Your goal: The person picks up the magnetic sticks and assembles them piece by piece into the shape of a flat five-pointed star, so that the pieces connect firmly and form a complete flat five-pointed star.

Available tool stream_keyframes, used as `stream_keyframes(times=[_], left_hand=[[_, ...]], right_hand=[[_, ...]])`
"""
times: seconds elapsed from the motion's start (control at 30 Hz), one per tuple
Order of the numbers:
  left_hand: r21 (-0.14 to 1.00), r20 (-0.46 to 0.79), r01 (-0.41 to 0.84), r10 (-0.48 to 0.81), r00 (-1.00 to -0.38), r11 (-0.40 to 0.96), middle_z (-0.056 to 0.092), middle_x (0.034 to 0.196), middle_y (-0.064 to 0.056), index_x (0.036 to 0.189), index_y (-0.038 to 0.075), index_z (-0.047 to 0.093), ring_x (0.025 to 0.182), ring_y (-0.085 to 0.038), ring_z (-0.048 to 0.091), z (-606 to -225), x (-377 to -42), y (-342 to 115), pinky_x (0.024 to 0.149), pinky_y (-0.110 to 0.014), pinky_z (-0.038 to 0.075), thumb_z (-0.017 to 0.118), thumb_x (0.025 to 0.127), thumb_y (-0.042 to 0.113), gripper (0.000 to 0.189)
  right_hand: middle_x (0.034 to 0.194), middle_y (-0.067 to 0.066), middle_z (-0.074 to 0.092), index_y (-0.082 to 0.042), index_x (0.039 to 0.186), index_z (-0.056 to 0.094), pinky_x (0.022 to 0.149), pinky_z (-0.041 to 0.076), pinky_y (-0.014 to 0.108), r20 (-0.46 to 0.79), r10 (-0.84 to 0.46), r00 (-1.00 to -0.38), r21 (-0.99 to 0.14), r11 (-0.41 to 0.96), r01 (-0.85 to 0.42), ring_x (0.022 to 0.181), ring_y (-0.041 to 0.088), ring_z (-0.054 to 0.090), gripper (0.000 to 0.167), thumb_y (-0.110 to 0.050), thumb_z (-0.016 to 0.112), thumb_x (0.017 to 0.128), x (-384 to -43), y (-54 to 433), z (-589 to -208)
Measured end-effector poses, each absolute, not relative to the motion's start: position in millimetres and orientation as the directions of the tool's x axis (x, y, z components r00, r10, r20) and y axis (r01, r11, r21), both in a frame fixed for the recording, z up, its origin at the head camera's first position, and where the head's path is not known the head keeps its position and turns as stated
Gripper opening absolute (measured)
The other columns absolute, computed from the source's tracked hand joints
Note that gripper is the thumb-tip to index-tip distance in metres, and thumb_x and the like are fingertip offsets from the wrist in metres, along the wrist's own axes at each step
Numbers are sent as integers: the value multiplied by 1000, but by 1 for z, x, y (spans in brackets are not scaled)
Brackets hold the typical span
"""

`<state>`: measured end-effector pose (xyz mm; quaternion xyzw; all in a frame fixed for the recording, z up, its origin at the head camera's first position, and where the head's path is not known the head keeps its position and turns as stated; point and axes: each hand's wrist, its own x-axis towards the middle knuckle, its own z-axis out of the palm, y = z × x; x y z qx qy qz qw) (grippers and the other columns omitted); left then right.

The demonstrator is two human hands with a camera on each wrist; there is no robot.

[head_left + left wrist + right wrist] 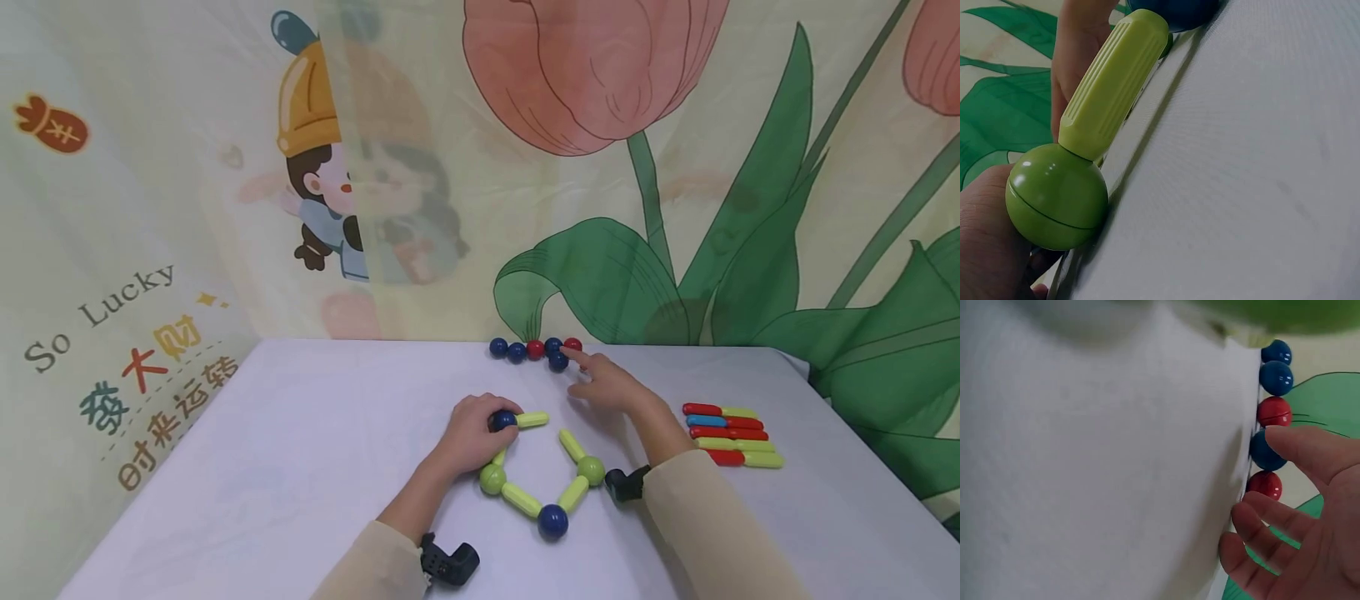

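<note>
My left hand (474, 432) grips a dark blue ball (504, 420) at the upper left of a chain of balls and rods on the table. A yellow-green rod (534, 419) sticks out rightward from that ball. Down the chain come a green ball (492, 479), a yellow-green rod (521, 500), a front blue ball (552, 522) and a right green ball (591, 472), whose free rod (572, 446) points up and left. My right hand (611, 385) reaches to the back row, index finger extended right at a blue ball (558, 362), other fingers loosely bent.
Other blue balls (517, 353) and red balls (535, 350) line the back edge of the white table (337, 467). Several red, blue and yellow-green rods (731, 434) lie stacked in rows at the right. A printed curtain (420, 167) hangs directly behind the table.
</note>
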<state>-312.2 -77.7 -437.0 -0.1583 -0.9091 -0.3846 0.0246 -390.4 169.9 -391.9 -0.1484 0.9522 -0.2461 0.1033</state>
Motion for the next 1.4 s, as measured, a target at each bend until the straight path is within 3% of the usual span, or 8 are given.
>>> stream_keyframes(times=[0.23, 0.53, 0.83, 1.07, 1.4], left_hand=[[688, 176, 311, 266, -948, 656, 72, 119, -2, 118, 20, 75, 115, -25, 57, -438, -313, -75, 105, -50, 42, 67, 92, 23, 27], [689, 171, 295, 247, -954, 662, 72, 120, -2, 118, 20, 75, 113, -24, 58, -439, -312, -75, 105, -48, 42, 67, 91, 23, 28], [697, 183, 296, 237, -954, 653, 73, 119, -2, 117, 21, 76, 112, -24, 59, -439, -314, -75, 103, -48, 44, 69, 90, 22, 28], [721, 166, 272, 222, -961, 638, 73, 122, -2, 118, 21, 76, 117, -25, 59, -437, -311, -77, 105, -52, 45, 70, 92, 22, 27], [732, 164, 273, 228, -960, 624, 73, 123, -2, 118, 22, 76, 119, -25, 59, -437, -312, -78, 106, -53, 44, 70, 93, 23, 26]], right_hand=[[145, 30, 54, -4, 147, 52, 108, 45, 66, -20, -260, -965, -536, 818, -210, 134, 50, 51, 51, -15, 61, 97, -395, 173, -391], [133, 24, 64, -6, 125, 71, 101, 53, 54, 11, -307, -952, -525, 808, -267, 115, 39, 60, 31, -5, 67, 94, -394, 168, -399], [132, 26, 62, -4, 134, 61, 76, 61, 35, -47, -249, -967, -665, 730, -156, 99, 31, 65, 42, -9, 70, 94, -382, 175, -404], [126, 19, 66, -6, 123, 67, 77, 59, 33, -108, -294, -950, -729, 673, -125, 98, 26, 62, 33, -13, 75, 91, -373, 173, -408], [125, 16, 66, -11, 126, 69, 75, 58, 34, -132, -367, -921, -738, 656, -156, 97, 25, 61, 36, -16, 76, 91, -362, 170, -405]])
